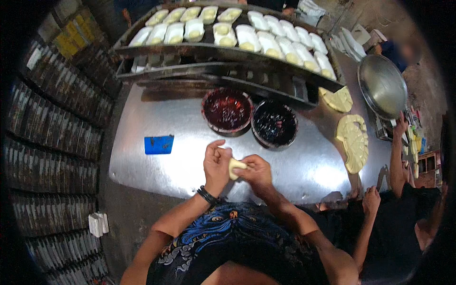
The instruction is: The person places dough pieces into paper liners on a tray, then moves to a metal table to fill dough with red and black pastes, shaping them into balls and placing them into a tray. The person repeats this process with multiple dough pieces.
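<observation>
A small piece of pale dough (235, 169) is held between my two hands, above the near part of the metal table (199, 121). My right hand (257, 171) pinches it from the right with thumb and fingers. On its other side, my left hand (216, 167) holds it at the thumb side, fingers curled upward. Just beyond my hands stand a bowl of dark red filling (227, 109) and a bowl of nearly black filling (275, 123), side by side. A blue dough scraper (159, 145) lies flat to the left.
Stacked metal trays (199, 50) at the back carry white paper cups (248, 37) with dough pieces. Flattened dough (352, 143) lies at right, near a large metal bowl (382, 87) touched by a co-worker's hand (401, 124). Tray racks (53, 156) line the left; another person's hand (371, 199) is close on my right.
</observation>
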A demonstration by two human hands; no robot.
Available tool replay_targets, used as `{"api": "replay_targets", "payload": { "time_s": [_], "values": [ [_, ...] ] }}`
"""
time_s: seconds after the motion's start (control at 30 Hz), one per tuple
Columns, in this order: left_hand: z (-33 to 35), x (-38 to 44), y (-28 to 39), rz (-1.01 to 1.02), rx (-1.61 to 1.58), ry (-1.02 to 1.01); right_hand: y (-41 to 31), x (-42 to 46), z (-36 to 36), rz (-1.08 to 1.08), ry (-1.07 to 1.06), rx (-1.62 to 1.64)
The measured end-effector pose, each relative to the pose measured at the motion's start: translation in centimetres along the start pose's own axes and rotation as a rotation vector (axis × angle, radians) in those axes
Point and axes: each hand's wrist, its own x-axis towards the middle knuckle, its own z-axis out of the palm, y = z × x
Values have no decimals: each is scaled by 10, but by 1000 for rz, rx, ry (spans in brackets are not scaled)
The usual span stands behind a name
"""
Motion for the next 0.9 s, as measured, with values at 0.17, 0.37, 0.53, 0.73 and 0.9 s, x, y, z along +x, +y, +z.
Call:
{"api": "replay_targets", "payload": {
  "time_s": [0.17,0.37,0.53,0.73,0.9],
  "values": [
    [-57,1,24,-5,274,-160,-11,-8,51,217,-355,333],
    [-50,-11,-23,-130,351,-273,-43,-1,27,536,-546,278],
    [0,-4,-55,-384,-76,-207,-45,76,-76,-122,-196,-663],
    [64,19,-69,-446,-302,54,-35,152,-98,-217,-6,-1325],
    [94,13,-77,-340,-406,69,-28,166,-130,106,-259,-681]
  ]
}}
